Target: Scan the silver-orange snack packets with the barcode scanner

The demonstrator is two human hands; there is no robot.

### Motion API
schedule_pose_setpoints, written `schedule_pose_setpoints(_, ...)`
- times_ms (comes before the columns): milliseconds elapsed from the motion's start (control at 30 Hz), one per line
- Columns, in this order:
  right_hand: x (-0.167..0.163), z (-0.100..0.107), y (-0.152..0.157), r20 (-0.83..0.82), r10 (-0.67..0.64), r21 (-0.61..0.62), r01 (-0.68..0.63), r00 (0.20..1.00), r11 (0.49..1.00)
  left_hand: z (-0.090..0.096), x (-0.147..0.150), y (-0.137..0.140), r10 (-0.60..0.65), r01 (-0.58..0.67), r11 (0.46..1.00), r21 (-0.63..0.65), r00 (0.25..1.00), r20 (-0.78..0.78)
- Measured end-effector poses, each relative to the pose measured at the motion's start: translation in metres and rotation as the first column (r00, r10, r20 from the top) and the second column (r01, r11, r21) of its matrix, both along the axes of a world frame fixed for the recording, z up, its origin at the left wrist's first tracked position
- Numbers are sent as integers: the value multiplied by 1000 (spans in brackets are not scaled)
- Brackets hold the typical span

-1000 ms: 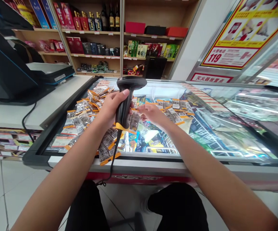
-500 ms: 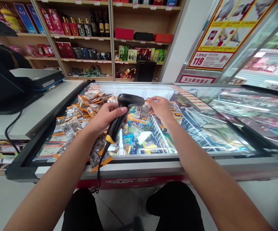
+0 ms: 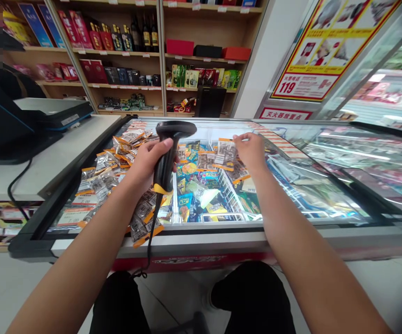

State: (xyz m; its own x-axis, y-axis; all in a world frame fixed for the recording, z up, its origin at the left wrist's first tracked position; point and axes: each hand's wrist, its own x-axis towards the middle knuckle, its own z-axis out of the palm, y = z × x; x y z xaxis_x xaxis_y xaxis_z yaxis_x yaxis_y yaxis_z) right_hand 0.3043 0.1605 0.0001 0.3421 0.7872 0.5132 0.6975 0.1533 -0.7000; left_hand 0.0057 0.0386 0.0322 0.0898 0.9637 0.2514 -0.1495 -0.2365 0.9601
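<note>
My left hand [image 3: 153,160] is wrapped round the handle of a black barcode scanner [image 3: 164,169], whose head points to the right above the freezer's glass top. A cable runs down from the yellow-trimmed base of its handle. Between the fingertips of my right hand [image 3: 251,149] is the upper edge of a small clear snack packet [image 3: 226,153] with orange borders. More such packets lie on the glass under and beside it. To the left, a large heap of the same snack packets [image 3: 127,153] spreads over the glass, with several [image 3: 145,215] near the front edge.
The chest freezer [image 3: 201,239] holds white wire baskets of bagged goods beneath its glass. A counter [image 3: 106,130] with a scale [image 3: 61,116] adjoins it on the left, where a person is partly visible. Stocked shelves [image 3: 117,53] stand behind.
My left hand has drawn the scanner left and slightly up, with its handle more upright. My right hand has moved right with the packet, which now shows more of its face.
</note>
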Motion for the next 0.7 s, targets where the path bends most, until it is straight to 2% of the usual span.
schedule_pose_setpoints(100,20,-6,14,109,-86,21,84,990,996,3,0,2,103,-103,995,-6,992,78)
schedule_pose_setpoints(167,17,-9,14,198,-99,104,80,975,991,3,-1,4,135,-134,991,-18,984,113)
schedule_pose_setpoints(233,-2,-10,6,287,-27,183,-27,957,983,2,-1,8,145,-143,989,-27,981,130)
schedule_pose_setpoints(267,-16,-11,0,327,66,177,-129,943,976,0,-1,9,144,-141,990,-26,981,134)
schedule_pose_setpoints(333,-50,-13,-16,376,329,18,-362,866,932,-3,-1,11,132,-132,991,-14,983,130)
schedule_pose_setpoints(400,-82,-17,-31,491,497,-149,-493,716,857,-4,0,12,114,-116,993,8,987,116)
schedule_pose_setpoints(467,-105,-23,-41,589,542,-256,-498,599,829,-5,0,12,104,-107,994,26,989,104)
schedule_pose_setpoints(533,-114,-28,-45,637,561,-340,-460,530,820,-4,0,11,104,-107,994,25,990,92)
schedule_pose_setpoints(600,-112,-29,-43,637,579,-382,-444,509,811,-3,0,10,113,-114,993,15,991,70)
schedule_pose_setpoints(700,-101,-24,-41,628,558,-372,-421,542,827,-2,0,9,124,-125,992,9,991,43)
